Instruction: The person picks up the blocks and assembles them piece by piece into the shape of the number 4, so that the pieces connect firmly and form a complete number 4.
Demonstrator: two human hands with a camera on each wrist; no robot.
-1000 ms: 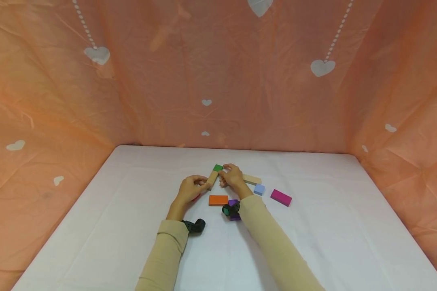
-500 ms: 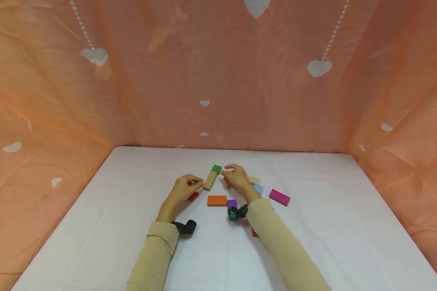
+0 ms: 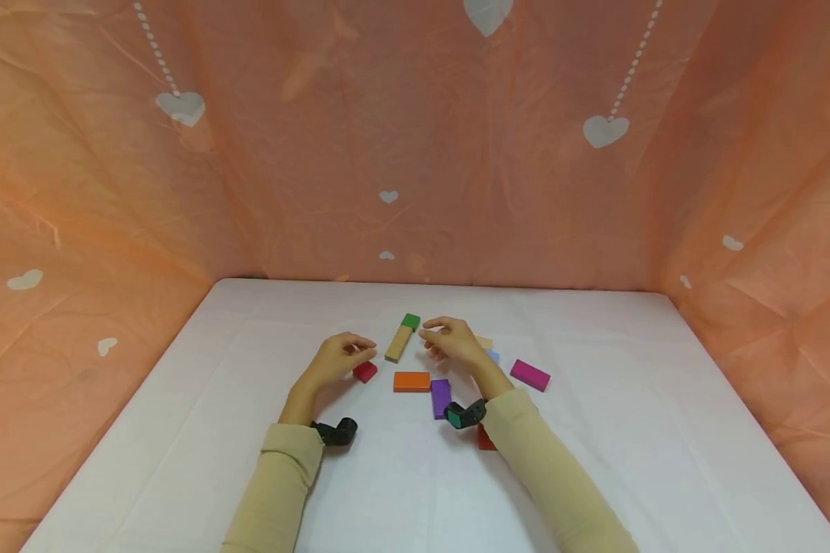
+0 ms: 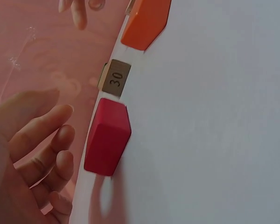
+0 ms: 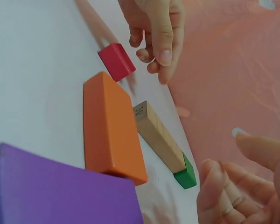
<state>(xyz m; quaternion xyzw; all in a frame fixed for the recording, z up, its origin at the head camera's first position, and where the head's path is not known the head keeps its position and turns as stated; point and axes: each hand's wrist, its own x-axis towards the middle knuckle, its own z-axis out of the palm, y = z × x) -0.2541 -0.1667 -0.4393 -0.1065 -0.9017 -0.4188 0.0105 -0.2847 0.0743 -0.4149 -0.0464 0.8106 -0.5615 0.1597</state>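
Observation:
My left hand (image 3: 335,359) hovers just above a small red block (image 3: 365,372), fingers loosely bent with nothing between them. In the left wrist view the fingers are apart from that red block (image 4: 108,135). A plain wooden block (image 3: 399,344) lies slanted between the hands; its near end reads "30" in the left wrist view. Against its far end sits a small green block (image 3: 411,321). To the right of the green block is my right hand (image 3: 453,342), thumb and fingers apart and holding nothing, as the right wrist view also shows.
Nearer lie an orange block (image 3: 411,382) and a purple block (image 3: 441,398). A magenta block (image 3: 529,375) is at right. The right arm partly hides a light blue block (image 3: 493,356), another wooden block (image 3: 484,342) and a dark red block (image 3: 486,438). Orange cloth (image 3: 415,153) hangs behind the table.
My left hand has let go of the wooden block and moved left, uncovering the red block. My right hand has drawn back slightly right from the green block.

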